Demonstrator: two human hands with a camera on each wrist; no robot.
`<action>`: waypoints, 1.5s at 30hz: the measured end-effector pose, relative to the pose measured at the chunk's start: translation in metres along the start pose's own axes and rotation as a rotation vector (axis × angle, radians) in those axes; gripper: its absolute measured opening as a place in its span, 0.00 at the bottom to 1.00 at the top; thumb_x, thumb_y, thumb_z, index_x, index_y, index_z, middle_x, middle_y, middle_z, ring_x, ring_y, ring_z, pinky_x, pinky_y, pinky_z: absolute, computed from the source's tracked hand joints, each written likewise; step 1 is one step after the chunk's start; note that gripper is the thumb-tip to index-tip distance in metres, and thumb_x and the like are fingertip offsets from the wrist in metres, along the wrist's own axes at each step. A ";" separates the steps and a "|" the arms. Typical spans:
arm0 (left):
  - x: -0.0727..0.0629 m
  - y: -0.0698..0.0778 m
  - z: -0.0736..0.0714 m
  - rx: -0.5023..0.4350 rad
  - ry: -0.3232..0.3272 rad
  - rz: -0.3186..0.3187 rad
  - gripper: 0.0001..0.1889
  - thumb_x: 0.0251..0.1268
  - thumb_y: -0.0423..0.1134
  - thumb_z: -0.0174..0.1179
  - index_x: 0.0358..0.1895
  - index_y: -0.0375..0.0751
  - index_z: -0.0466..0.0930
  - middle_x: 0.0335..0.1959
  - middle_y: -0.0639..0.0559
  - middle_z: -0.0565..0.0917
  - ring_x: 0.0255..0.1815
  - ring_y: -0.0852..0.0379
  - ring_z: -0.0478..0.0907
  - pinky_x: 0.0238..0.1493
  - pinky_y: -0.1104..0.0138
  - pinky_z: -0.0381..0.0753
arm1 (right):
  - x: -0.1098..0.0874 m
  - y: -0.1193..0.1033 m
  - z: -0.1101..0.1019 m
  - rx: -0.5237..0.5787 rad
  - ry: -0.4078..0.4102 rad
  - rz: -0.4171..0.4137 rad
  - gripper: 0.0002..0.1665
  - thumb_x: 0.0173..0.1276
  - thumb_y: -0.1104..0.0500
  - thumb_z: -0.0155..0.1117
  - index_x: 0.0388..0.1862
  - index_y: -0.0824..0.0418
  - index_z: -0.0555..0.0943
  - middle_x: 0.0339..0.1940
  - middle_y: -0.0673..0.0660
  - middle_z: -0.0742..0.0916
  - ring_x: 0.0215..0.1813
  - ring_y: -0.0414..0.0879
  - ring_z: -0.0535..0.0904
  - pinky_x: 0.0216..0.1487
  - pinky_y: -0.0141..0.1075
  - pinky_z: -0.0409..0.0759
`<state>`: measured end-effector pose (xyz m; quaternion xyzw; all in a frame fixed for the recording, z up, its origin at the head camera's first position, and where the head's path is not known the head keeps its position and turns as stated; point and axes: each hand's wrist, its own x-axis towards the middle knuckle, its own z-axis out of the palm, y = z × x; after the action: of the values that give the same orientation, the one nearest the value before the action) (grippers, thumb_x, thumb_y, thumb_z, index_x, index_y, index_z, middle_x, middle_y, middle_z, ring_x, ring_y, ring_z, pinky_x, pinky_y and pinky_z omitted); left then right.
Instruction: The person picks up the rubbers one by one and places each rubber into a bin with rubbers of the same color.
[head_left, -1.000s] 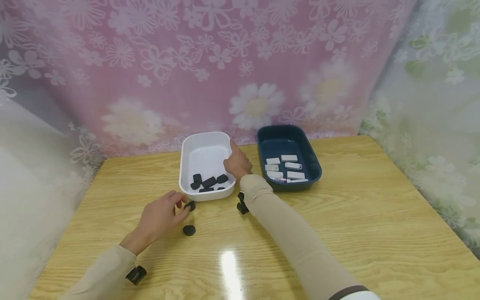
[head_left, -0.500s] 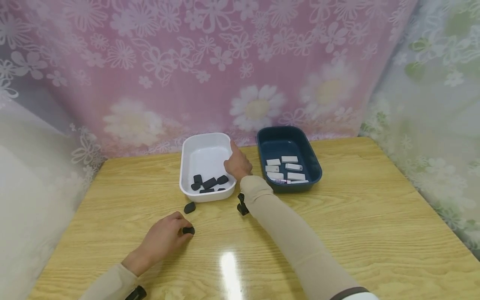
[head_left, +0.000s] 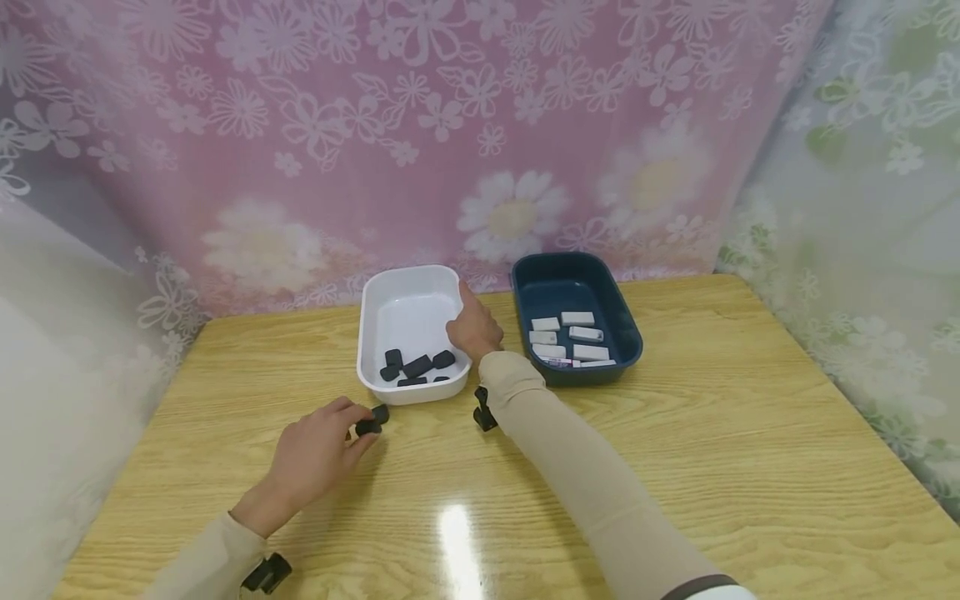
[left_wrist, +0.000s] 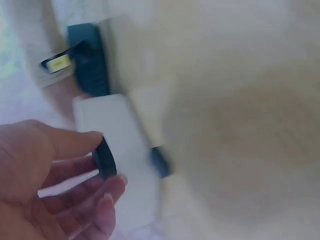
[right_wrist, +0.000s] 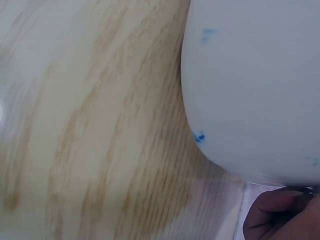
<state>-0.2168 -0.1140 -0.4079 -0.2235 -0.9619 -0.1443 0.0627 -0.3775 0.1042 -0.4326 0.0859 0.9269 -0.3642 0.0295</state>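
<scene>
My left hand (head_left: 311,450) pinches a small black block (head_left: 367,427) between thumb and fingers, in front of the white plastic basin (head_left: 401,397). In the left wrist view that block (left_wrist: 104,159) sits between the thumb and fingertips. A second small black block (head_left: 381,413) lies on the table by the basin's front edge, just beyond the held one. Inside the basin, several more black blocks (head_left: 417,366) are gathered at the near end. My right hand (head_left: 476,327) grips the basin's right rim; its fingers are partly hidden there.
To the right stands a dark blue basin (head_left: 564,292) holding several small white blocks (head_left: 590,353). Both basins sit near the back of the wooden table (head_left: 697,450), before a pink flowered curtain (head_left: 360,167). My right forearm (head_left: 577,475) reaches across the table.
The left hand moved from the farther loose block to the nearer one, took hold of it, and carried it up towards the white basin. The right hand stayed on the rim.
</scene>
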 end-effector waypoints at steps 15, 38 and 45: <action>0.097 -0.012 -0.008 -0.006 0.001 0.032 0.12 0.61 0.41 0.66 0.45 0.40 0.84 0.39 0.48 0.82 0.36 0.50 0.77 0.33 0.57 0.77 | -0.001 -0.002 -0.001 -0.010 -0.006 0.011 0.46 0.64 0.61 0.57 0.77 0.42 0.50 0.68 0.55 0.72 0.58 0.56 0.75 0.54 0.55 0.69; 0.144 -0.032 0.037 0.127 -0.084 0.160 0.11 0.57 0.43 0.68 0.40 0.43 0.86 0.36 0.49 0.85 0.36 0.46 0.75 0.42 0.52 0.72 | 0.001 -0.003 -0.002 -0.025 0.011 0.006 0.46 0.63 0.60 0.58 0.77 0.42 0.52 0.65 0.56 0.75 0.55 0.55 0.76 0.51 0.53 0.71; 0.142 -0.032 0.040 0.157 -0.122 0.115 0.10 0.59 0.43 0.66 0.41 0.42 0.85 0.35 0.49 0.85 0.38 0.46 0.76 0.46 0.51 0.71 | 0.000 -0.002 0.001 -0.018 0.008 0.011 0.46 0.63 0.60 0.59 0.77 0.43 0.52 0.66 0.57 0.75 0.56 0.55 0.76 0.53 0.53 0.71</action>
<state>-0.3598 -0.0708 -0.4281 -0.2811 -0.9579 -0.0508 0.0295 -0.3779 0.1026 -0.4319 0.0922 0.9297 -0.3554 0.0287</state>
